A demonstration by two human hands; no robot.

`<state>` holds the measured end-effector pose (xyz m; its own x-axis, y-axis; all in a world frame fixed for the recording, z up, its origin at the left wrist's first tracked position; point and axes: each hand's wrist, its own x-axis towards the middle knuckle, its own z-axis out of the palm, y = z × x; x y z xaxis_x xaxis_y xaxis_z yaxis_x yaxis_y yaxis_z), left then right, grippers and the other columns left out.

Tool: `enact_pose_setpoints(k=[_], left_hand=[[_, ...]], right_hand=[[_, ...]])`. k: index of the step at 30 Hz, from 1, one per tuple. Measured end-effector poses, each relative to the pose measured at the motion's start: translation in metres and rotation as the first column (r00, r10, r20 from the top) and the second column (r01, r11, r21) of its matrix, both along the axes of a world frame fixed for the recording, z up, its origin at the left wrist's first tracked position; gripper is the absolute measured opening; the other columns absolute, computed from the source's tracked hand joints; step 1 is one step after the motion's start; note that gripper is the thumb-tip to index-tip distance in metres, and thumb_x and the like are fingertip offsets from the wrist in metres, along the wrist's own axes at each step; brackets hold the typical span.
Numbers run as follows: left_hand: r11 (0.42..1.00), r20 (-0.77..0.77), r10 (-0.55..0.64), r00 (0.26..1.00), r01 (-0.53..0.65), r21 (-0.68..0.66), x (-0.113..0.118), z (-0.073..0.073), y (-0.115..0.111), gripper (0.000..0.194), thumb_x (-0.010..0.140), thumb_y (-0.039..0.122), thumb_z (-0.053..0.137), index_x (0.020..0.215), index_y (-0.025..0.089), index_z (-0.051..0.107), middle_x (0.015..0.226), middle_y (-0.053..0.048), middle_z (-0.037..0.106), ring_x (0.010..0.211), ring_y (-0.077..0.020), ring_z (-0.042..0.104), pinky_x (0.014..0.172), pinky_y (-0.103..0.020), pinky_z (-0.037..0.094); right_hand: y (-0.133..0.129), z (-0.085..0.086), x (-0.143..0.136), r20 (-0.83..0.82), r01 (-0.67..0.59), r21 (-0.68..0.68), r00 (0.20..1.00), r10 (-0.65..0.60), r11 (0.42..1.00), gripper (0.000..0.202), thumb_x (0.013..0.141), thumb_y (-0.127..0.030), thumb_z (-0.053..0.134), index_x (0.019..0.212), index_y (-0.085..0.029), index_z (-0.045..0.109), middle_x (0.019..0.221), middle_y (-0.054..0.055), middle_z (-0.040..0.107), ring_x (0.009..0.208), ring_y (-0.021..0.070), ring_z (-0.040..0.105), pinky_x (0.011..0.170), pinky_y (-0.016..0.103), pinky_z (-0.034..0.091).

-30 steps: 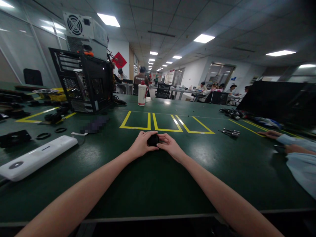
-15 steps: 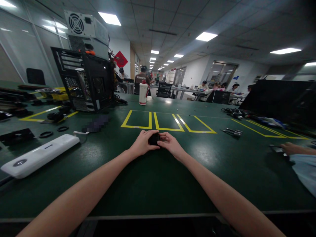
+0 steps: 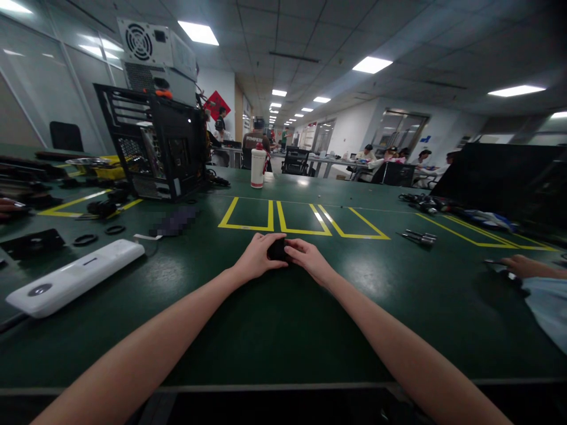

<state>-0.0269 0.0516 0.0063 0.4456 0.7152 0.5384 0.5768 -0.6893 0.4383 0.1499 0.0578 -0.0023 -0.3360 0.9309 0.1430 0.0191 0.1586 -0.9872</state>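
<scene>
A small dark black piece [image 3: 277,250], rounded in outline, sits between my two hands just above or on the green table; its kind I cannot make out. My left hand [image 3: 257,258] curves around its left side, thumb below and fingers above. From the right, my right hand [image 3: 309,258] pinches at its edge with thumb and fingertips. Beyond the hands, yellow tape outlines [image 3: 252,226] mark the table top [image 3: 283,330].
To the left lie a white elongated device [image 3: 80,274], black rings [image 3: 85,240] and a black computer case [image 3: 155,141] with power supplies [image 3: 155,47] on top. A white cup [image 3: 257,168] stands behind. At right are metal tools [image 3: 419,237] and another person's hand [image 3: 527,267].
My right fingers have shifted slightly along the black piece; my left hand holds its place. Part of another person's hand now shows at the left edge.
</scene>
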Motion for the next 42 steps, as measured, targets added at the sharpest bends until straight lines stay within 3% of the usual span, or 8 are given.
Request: enact_pose_setpoints(k=[4, 8, 12, 20, 25, 32, 38, 42], left_hand=[[1.0, -0.001, -0.006, 1.0, 0.006, 0.019, 0.0005, 0.0002, 0.0006, 0.062, 0.064, 0.037, 0.068, 0.118, 0.023, 0.042, 0.113, -0.004, 0.054, 0.097, -0.0227, 0.046, 0.081, -0.036, 0.039], [1.0, -0.002, -0.009, 1.0, 0.009, 0.021, 0.0005, 0.0004, 0.0001, 0.062, 0.064, 0.038, 0.069, 0.118, 0.024, 0.042, 0.113, -0.003, 0.054, 0.098, -0.0224, 0.046, 0.081, -0.035, 0.039], [1.0, -0.01, 0.002, 1.0, -0.002, -0.006, 0.0004, 0.0011, -0.0009, 0.062, 0.065, 0.038, 0.068, 0.119, 0.025, 0.041, 0.113, -0.003, 0.054, 0.097, -0.0228, 0.047, 0.079, -0.035, 0.041], [1.0, -0.013, 0.003, 1.0, -0.004, -0.013, 0.0006, 0.0026, -0.0018, 0.061, 0.065, 0.037, 0.068, 0.119, 0.024, 0.042, 0.114, -0.004, 0.053, 0.098, -0.0231, 0.046, 0.081, -0.036, 0.04], [1.0, -0.014, 0.011, 1.0, -0.011, -0.024, 0.0002, 0.0025, -0.0024, 0.062, 0.064, 0.037, 0.068, 0.119, 0.025, 0.042, 0.114, -0.003, 0.053, 0.098, -0.0235, 0.046, 0.079, -0.036, 0.041], [1.0, -0.02, 0.012, 1.0, -0.012, -0.017, 0.0007, 0.0022, -0.001, 0.062, 0.064, 0.037, 0.069, 0.119, 0.024, 0.042, 0.112, -0.004, 0.054, 0.097, -0.0232, 0.047, 0.079, -0.035, 0.041], [1.0, -0.009, 0.004, 1.0, -0.004, -0.006, 0.0007, 0.0019, -0.0011, 0.06, 0.065, 0.037, 0.068, 0.118, 0.024, 0.042, 0.112, -0.004, 0.054, 0.096, -0.0223, 0.047, 0.08, -0.035, 0.041], [1.0, -0.02, 0.01, 1.0, -0.011, -0.022, 0.0003, 0.0025, -0.0016, 0.062, 0.065, 0.038, 0.067, 0.12, 0.025, 0.041, 0.114, -0.004, 0.053, 0.097, -0.0231, 0.046, 0.079, -0.035, 0.041]], right_hand=[[-0.0018, 0.0005, 0.0017, -0.004, -0.021, 0.11, 1.0, 0.021, 0.994, 0.035, 0.062, -0.025, 0.068, 0.093, -0.021, 0.053, 0.097, 0.002, 0.058, 0.094, 0.0156, 0.055, 0.088, 0.035, 0.041], [-0.0024, 0.0019, -0.0006, -0.003, 0.033, 0.093, 0.999, -0.033, 0.995, 0.024, 0.067, -0.033, 0.063, 0.086, -0.021, 0.053, 0.091, 0.0, 0.058, 0.088, 0.0144, 0.056, 0.084, 0.035, 0.043], [0.0009, 0.0005, -0.0015, 0.021, 0.078, 0.065, 0.997, -0.08, 0.995, 0.029, 0.067, -0.036, 0.061, 0.091, -0.021, 0.054, 0.094, 0.002, 0.058, 0.089, 0.0155, 0.055, 0.083, 0.035, 0.043], [-0.0022, 0.0003, 0.0025, 0.007, -0.013, 0.128, 1.0, 0.012, 0.992, 0.034, 0.062, -0.026, 0.067, 0.093, -0.021, 0.052, 0.1, 0.001, 0.056, 0.093, 0.0158, 0.056, 0.087, 0.035, 0.043], [-0.0042, 0.0024, 0.0007, 0.041, 0.031, 0.112, 0.999, -0.036, 0.993, 0.025, 0.07, -0.035, 0.059, 0.09, -0.022, 0.054, 0.092, 0.002, 0.058, 0.089, 0.015, 0.056, 0.083, 0.035, 0.044], [0.005, -0.0008, 0.0016, 0.056, 0.033, 0.039, 0.998, -0.035, 0.999, 0.034, 0.069, -0.036, 0.06, 0.098, -0.019, 0.056, 0.099, 0.005, 0.058, 0.092, 0.0168, 0.055, 0.087, 0.038, 0.041], [-0.0019, 0.0036, 0.004, -0.043, -0.059, 0.078, 0.997, 0.062, 0.995, 0.038, 0.058, -0.023, 0.07, 0.091, -0.021, 0.052, 0.099, 0.002, 0.058, 0.094, 0.0156, 0.056, 0.089, 0.035, 0.041], [-0.005, 0.0048, 0.0018, -0.014, -0.01, 0.069, 1.0, 0.011, 0.998, 0.027, 0.067, -0.032, 0.063, 0.09, -0.021, 0.053, 0.096, 0.002, 0.059, 0.092, 0.0154, 0.056, 0.084, 0.035, 0.044]])
